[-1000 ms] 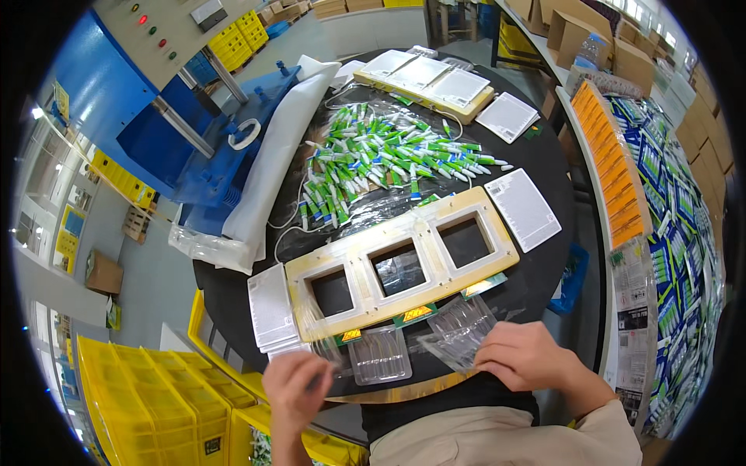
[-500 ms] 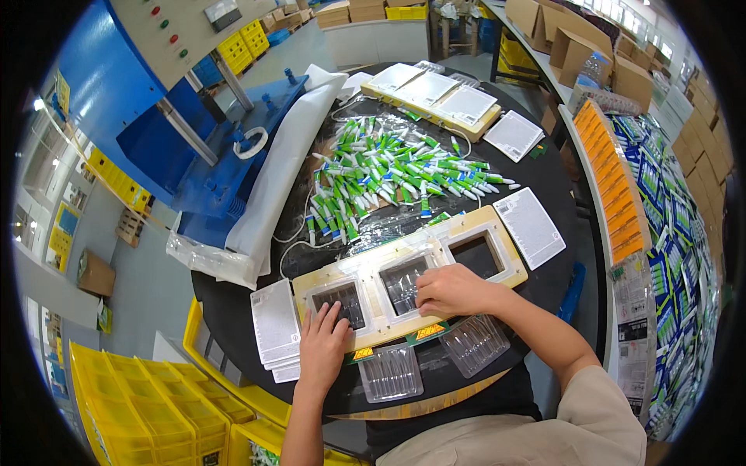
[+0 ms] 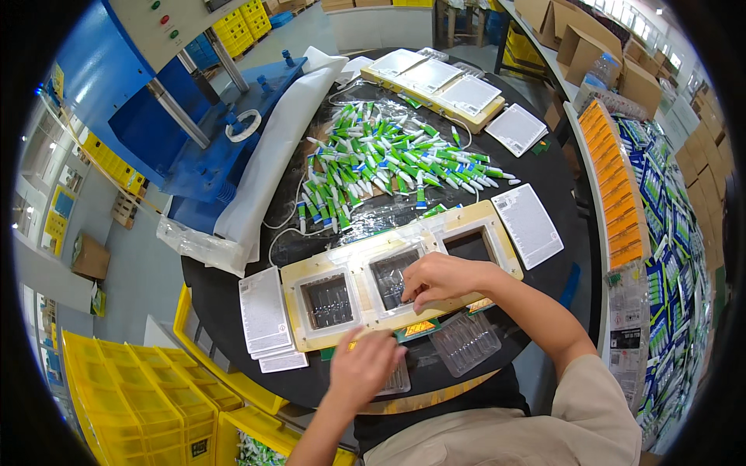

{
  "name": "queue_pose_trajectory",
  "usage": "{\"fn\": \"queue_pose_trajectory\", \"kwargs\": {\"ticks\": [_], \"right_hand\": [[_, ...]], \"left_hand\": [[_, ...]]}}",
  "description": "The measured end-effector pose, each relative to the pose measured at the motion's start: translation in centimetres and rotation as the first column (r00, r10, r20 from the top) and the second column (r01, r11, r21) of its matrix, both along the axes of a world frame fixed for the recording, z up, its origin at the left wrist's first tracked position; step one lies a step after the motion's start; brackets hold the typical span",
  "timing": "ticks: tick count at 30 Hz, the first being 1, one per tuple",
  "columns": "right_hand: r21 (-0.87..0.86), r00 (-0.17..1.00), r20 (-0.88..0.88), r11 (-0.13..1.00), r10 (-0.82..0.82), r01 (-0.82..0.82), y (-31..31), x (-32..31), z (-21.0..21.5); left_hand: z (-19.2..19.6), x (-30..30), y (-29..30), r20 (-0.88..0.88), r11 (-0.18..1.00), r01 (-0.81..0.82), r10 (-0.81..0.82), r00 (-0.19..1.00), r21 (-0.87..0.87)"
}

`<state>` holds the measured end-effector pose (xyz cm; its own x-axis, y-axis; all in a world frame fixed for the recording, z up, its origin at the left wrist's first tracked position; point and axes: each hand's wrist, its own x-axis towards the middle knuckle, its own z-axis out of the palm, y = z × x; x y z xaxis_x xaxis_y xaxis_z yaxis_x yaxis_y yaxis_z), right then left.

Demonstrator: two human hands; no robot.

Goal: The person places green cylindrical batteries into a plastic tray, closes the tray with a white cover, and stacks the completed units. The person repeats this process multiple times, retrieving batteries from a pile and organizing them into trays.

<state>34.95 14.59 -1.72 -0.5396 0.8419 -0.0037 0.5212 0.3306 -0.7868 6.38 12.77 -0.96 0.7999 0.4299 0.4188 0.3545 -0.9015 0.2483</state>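
With the right hand [image 3: 439, 281] pressing a clear plastic blister tray [image 3: 392, 278] into the middle of 3 pockets in the pale wooden frame [image 3: 404, 268] on the black round tabletop [image 3: 559, 182], fingers curled onto it, and the blurred left hand [image 3: 361, 369] loosely open over spare clear trays [image 3: 465, 342] near the edge, a skewed tray could have jammed.

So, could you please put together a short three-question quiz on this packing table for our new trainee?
1. True or false: the right hand rests on the middle opening of the wooden three-opening frame.
2. What lies heaped on the black round table beyond the frame?
A. green and white tubes
B. yellow crates
C. cardboard boxes
3. Fill in: the left hand is over a stack of clear plastic ____ at the table's near edge.

Key
1. True.
2. A: the green and white tubes lie in a loose pile.
3. Trays: the clear plastic blister trays sit just in front of the frame.
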Motion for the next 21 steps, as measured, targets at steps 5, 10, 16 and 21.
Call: {"fn": "queue_pose_trajectory", "kwargs": {"ticks": [5, 10, 16, 21], "right_hand": [[-0.022, 0.997, -0.076, 1.0, 0.019, -0.021, 0.6, -0.9, 0.0], [-0.034, 0.984, -0.154, 0.996, -0.084, 0.08, -0.3, -2.0, -1.1], [-0.161, 0.96, -0.236, 0.98, -0.149, 0.112, -0.7, -1.8, 0.3], [0.135, 0.535, -0.54, 0.56, -0.65, 0.817, -3.3, 3.5, 5.5]], "left_hand": [[-0.8, 2.3, -1.7, -0.133, 0.996, 0.033, -0.022, 0.991, 0.078], [-1.9, 2.9, -1.5, -0.266, 0.987, -0.025, 0.067, 0.962, 0.159], [-2.7, 3.3, -1.8, -0.242, 0.991, -0.068, 0.093, 0.966, 0.111], [-2.2, 3.4, -1.6, -0.204, 0.996, -0.079, 0.087, 0.975, 0.046]]}}
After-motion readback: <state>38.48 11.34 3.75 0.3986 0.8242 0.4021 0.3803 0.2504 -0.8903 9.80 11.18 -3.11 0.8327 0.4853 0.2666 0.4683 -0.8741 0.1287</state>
